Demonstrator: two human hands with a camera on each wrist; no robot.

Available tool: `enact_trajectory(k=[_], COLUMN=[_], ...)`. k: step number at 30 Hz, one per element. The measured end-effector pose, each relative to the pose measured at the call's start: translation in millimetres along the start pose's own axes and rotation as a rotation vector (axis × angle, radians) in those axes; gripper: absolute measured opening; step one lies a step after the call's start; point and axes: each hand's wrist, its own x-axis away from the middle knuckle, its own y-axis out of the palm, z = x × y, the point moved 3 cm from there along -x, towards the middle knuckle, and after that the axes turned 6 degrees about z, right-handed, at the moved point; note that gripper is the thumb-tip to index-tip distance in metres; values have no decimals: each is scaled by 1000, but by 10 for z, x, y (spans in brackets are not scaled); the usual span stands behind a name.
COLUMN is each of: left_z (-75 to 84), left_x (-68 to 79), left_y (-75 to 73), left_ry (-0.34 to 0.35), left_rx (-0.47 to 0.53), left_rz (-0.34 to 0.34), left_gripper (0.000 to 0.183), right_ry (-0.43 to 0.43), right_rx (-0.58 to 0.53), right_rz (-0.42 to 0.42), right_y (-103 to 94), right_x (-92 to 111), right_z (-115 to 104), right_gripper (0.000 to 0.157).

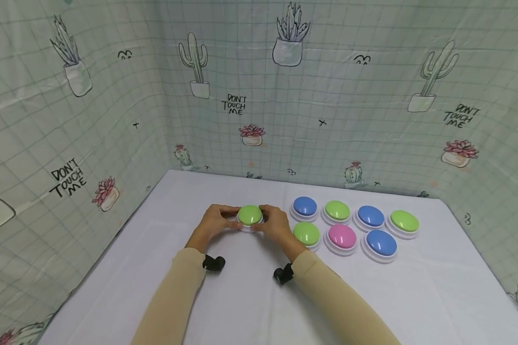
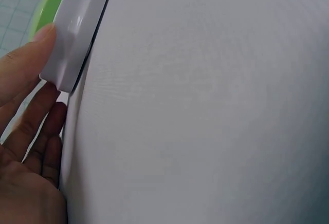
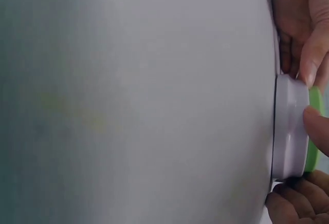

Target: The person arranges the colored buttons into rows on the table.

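A round push button with a green dome and a white base sits on the white table between both hands. From its left side my left hand grips it, thumb at the near edge and fingers behind. My right hand holds the opposite side in the same way. In the right wrist view the base stands right at the table surface, with a thumb from each side on its rim. The fingers at the far side are partly hidden.
Right of my right hand stand several similar buttons in two rows: blue, green, blue and green behind; green, pink and blue in front. A cactus-print cloth surrounds the table.
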Motion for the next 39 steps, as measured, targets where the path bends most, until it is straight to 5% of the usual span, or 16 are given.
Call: enact_trajectory(k=[11, 22, 39], left_z=[-38, -31, -23], left_x=[29, 46, 40], left_y=[-2, 15, 23], left_ry=[-16, -33, -34], left_rx=[-10, -7, -5], left_rz=[62, 46, 32], left_gripper=[51, 53, 53], right_ry=[41, 117, 96], right_rx=[-40, -25, 2], right_rz=[-6, -32, -11], right_y=[5, -16, -31], right_x=[-38, -83, -39], right_z=[14, 8, 31], right_gripper=[63, 66, 67])
